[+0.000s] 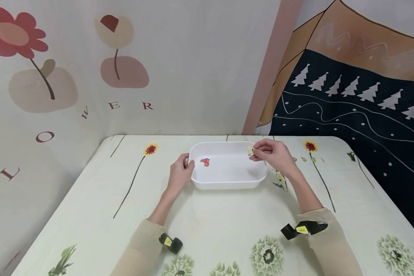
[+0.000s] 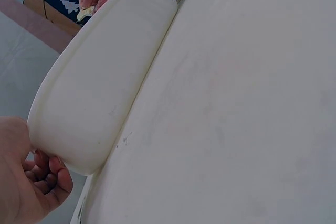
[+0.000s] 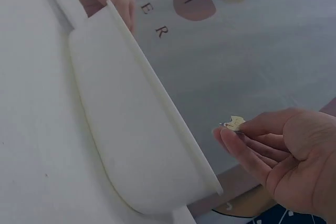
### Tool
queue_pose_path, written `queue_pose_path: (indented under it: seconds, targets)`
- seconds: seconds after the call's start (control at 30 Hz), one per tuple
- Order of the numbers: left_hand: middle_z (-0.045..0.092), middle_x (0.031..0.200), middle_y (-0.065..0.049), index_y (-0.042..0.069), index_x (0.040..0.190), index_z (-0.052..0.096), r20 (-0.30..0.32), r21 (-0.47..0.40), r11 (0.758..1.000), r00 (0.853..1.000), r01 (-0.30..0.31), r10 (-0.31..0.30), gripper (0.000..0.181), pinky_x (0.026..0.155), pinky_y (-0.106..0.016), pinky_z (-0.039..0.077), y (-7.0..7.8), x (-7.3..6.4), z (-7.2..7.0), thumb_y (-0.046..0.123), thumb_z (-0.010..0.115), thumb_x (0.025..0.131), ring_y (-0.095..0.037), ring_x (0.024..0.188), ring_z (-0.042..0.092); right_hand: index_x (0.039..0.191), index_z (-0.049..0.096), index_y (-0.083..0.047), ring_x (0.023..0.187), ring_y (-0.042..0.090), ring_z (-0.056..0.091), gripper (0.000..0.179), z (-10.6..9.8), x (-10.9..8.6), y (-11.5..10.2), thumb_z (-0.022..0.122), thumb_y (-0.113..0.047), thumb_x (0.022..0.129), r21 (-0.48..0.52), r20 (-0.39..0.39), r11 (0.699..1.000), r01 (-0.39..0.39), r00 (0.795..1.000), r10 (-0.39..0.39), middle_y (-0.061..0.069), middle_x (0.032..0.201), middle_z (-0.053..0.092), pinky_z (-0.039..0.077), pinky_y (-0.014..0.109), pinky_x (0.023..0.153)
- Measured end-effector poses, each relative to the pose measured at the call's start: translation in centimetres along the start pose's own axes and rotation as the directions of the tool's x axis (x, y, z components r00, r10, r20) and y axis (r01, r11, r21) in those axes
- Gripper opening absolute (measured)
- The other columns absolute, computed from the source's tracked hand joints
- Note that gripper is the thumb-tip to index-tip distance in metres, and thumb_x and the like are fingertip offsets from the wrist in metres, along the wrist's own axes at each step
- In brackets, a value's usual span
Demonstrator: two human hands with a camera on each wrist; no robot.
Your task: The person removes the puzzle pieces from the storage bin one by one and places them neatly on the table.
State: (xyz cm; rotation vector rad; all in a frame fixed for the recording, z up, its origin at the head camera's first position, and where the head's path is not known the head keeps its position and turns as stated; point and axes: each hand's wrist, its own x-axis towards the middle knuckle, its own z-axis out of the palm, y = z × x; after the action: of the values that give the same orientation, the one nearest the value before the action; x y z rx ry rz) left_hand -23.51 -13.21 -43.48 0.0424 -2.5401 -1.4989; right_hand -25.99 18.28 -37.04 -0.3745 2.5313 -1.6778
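Note:
A white plastic basin (image 1: 227,184) stands on the table. My left hand (image 1: 180,173) grips its left rim, with the thumb on top and the fingers curled below the edge in the left wrist view. Above the basin's right end, my right hand (image 1: 276,155) pinches a small flat pale-yellow cutout piece (image 3: 234,123) between thumb and fingertips. What is printed on that piece is too small to read. Inside the basin, toward the left, lies a small red cutout piece (image 1: 205,162) with some blue on it.
Flat yellow-and-blue pieces (image 1: 281,181) lie right of the basin, partly behind my right wrist. A small piece (image 1: 294,159) shows just beyond that wrist. The tablecloth (image 1: 207,222) has printed flowers, and patterned curtains (image 1: 193,69) hang behind the table.

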Motion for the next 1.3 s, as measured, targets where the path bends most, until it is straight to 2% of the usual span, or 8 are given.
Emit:
queue_pose_path:
  seconds: [0.13,0.3,0.43,0.8,1.03,1.17,1.3]
  targets:
    - [0.044,0.078,-0.005,-0.005,0.137,0.056,-0.001,0.003,1.000,1.000,0.000,0.000,0.040,0.055,-0.024,0.033,0.1,0.0,0.0,0.011,0.057,0.100,-0.017,0.067,0.042,0.115,0.063,0.006,0.093,0.030,0.073,0.023,-1.9,-0.3,0.8,0.064,-0.011,0.099,-0.052,-0.006,0.998,-0.023,1.000,0.023,0.021,0.103,0.070,0.056,0.026,0.082]
    - [0.044,0.078,-0.004,-0.005,0.136,0.056,-0.001,0.005,1.000,1.000,-0.004,0.004,0.040,0.055,-0.024,0.033,0.2,0.0,0.0,0.010,0.057,0.100,-0.017,0.067,0.041,0.117,0.064,0.003,0.084,0.014,0.071,0.029,-4.0,-0.7,1.7,0.065,-0.021,0.100,-0.122,-0.053,0.991,-0.055,0.997,0.049,0.018,0.104,0.070,0.055,0.023,0.079]
    - [0.044,0.077,-0.004,-0.005,0.136,0.056,-0.001,0.004,1.000,1.000,-0.002,0.002,0.039,0.054,-0.023,0.033,0.3,-0.1,0.0,0.010,0.057,0.100,-0.017,0.066,0.041,0.119,0.062,0.005,0.082,0.012,0.070,0.034,-5.2,-1.1,2.4,0.064,-0.023,0.100,-0.120,-0.065,0.989,-0.089,0.995,0.082,0.018,0.103,0.070,0.055,0.025,0.080]
    - [0.044,0.078,-0.004,-0.005,0.137,0.056,0.001,0.001,1.000,1.000,-0.007,0.007,0.040,0.055,-0.023,0.033,0.2,0.0,0.2,0.010,0.057,0.100,-0.016,0.067,0.041,0.123,0.057,0.010,0.082,0.008,0.071,0.035,-7.8,-1.6,4.9,0.064,-0.015,0.100,-0.109,-0.080,0.982,-0.154,0.986,0.145,0.016,0.104,0.069,0.056,0.023,0.081]
    - [0.044,0.077,-0.004,-0.005,0.136,0.056,-0.006,0.005,1.000,1.000,-0.011,0.011,0.039,0.054,-0.023,0.033,0.0,0.1,0.3,0.010,0.057,0.100,-0.016,0.066,0.041,0.123,0.056,0.013,0.083,0.012,0.072,0.040,-9.4,-2.9,6.6,0.066,-0.018,0.099,-0.133,-0.057,0.966,-0.220,0.975,0.214,0.013,0.101,0.071,0.057,0.027,0.080]
    - [0.044,0.077,-0.004,-0.005,0.136,0.057,-0.011,0.003,1.000,1.000,-0.012,0.012,0.039,0.054,-0.023,0.033,0.0,0.1,0.2,0.010,0.057,0.100,-0.016,0.065,0.041,0.123,0.052,0.017,0.083,0.012,0.072,0.041,-10.6,-3.9,7.8,0.066,-0.013,0.099,-0.121,-0.013,0.965,-0.232,0.973,0.232,0.015,0.101,0.071,0.057,0.028,0.079]
    - [0.044,0.077,-0.004,-0.005,0.136,0.056,-0.010,-0.002,1.000,1.000,-0.008,0.008,0.040,0.054,-0.023,0.033,0.0,0.0,0.1,0.011,0.057,0.100,-0.016,0.066,0.041,0.122,0.054,0.019,0.080,0.012,0.072,0.038,-11.7,-4.5,8.8,0.063,-0.010,0.099,-0.140,0.034,0.960,-0.243,0.968,0.250,0.014,0.096,0.073,0.055,0.021,0.078]
